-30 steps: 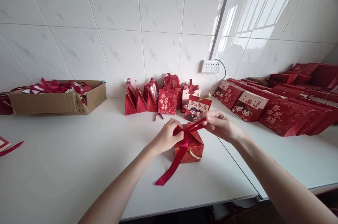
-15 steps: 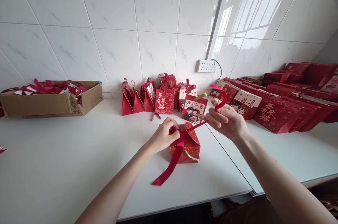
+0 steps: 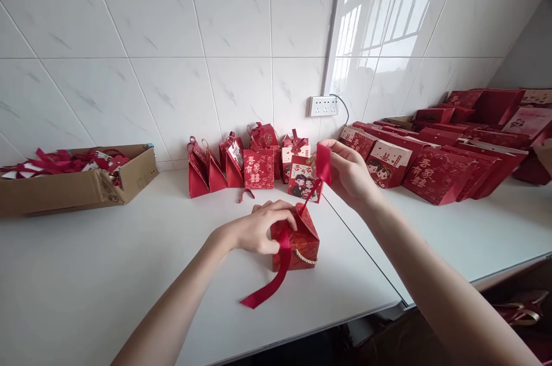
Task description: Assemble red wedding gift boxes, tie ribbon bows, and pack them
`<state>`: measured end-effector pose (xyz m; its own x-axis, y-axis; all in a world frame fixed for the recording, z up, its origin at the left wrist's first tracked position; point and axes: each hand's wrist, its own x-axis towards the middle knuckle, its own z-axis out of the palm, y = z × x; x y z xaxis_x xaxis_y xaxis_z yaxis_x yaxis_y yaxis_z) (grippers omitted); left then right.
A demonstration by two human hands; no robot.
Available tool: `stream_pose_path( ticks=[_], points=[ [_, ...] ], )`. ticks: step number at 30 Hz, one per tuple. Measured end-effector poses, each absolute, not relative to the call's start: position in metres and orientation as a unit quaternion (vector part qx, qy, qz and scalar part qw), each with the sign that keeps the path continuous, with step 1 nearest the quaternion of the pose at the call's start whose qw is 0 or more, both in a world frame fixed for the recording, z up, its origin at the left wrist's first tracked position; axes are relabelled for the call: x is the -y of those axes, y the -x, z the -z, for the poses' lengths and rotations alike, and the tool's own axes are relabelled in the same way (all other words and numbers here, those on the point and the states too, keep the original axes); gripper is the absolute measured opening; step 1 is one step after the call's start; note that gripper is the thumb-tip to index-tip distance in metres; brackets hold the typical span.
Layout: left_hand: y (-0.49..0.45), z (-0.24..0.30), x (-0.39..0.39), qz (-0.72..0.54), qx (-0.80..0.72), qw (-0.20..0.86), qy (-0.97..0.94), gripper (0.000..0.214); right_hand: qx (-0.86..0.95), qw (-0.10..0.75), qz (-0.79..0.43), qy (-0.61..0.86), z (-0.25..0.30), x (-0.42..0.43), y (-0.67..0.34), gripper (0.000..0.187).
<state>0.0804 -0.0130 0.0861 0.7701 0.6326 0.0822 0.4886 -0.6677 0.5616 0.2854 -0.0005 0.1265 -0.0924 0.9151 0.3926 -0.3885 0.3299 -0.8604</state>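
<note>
A small red gift box (image 3: 307,239) with folded-in top flaps and a twisted gold cord handle (image 3: 306,258) stands on the white table. My left hand (image 3: 264,229) is closed on its left and upper side, thumb low and fingers across the top. A shiny red ribbon (image 3: 269,288) passes through the top of the box, and one tail hangs down the front onto the table. My right hand (image 3: 350,175) pinches the other end, raised above and right of the box. Between the hand and the box that stretch runs slanted and looks taut.
Finished-looking red gift boxes (image 3: 260,170) stand by the tiled wall, near a short ribbon scrap (image 3: 247,195). A cardboard box (image 3: 131,179) of ribbons and tags lies left. Many red boxes (image 3: 440,176) fill the right. A power strip (image 3: 324,106) hangs on the wall.
My right hand has drawn the ribbon end up and turned palm-down around it. My left hand has gone from pinching at the top to gripping the box's side. The view has shifted slightly.
</note>
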Motion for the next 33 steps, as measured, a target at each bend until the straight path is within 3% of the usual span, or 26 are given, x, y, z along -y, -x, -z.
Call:
stream_pose_path(
  ticks=[5,9,12,17,21,23,25,28,30,33],
  points=[
    [-0.084,-0.100,0.016,-0.108,-0.342,0.246,-0.900,0.011,0.492,0.652,-0.524,0.241,-0.130,-0.011,-0.287,0.019],
    [-0.079,-0.115,0.000,-0.205,-0.356,0.364,-0.836,0.017,0.496,0.659,-0.522,0.218,-0.138,-0.019,-0.285,0.014],
    [-0.077,-0.129,-0.006,-0.149,-0.332,0.417,-0.833,0.011,0.497,0.643,-0.549,0.196,-0.147,-0.025,-0.279,0.017],
    [-0.091,-0.135,0.012,0.048,-0.407,0.250,-0.877,0.039,0.586,0.534,-0.589,0.158,-0.164,-0.035,-0.269,0.011],
    [-0.104,-0.127,0.029,0.084,-0.437,0.190,-0.875,0.011,0.630,0.515,-0.570,0.114,-0.167,-0.036,-0.262,0.010],
    [-0.106,-0.126,0.032,0.078,-0.422,0.196,-0.882,0.010,0.631,0.529,-0.560,0.100,-0.167,-0.035,-0.262,0.010],
    [-0.104,-0.129,0.029,0.072,-0.422,0.234,-0.873,0.013,0.633,0.529,-0.556,0.101,-0.165,-0.034,-0.264,0.007],
    [-0.098,-0.137,0.021,0.050,-0.412,0.382,-0.826,0.004,0.642,0.532,-0.539,0.118,-0.164,-0.032,-0.267,0.011],
    [-0.092,-0.140,0.016,-0.009,-0.358,0.490,-0.795,0.006,0.642,0.551,-0.516,0.136,-0.164,-0.031,-0.267,0.014],
    [-0.080,-0.139,0.008,-0.140,-0.264,0.572,-0.764,0.016,0.622,0.582,-0.503,0.150,-0.162,-0.030,-0.262,0.011]
  ],
)
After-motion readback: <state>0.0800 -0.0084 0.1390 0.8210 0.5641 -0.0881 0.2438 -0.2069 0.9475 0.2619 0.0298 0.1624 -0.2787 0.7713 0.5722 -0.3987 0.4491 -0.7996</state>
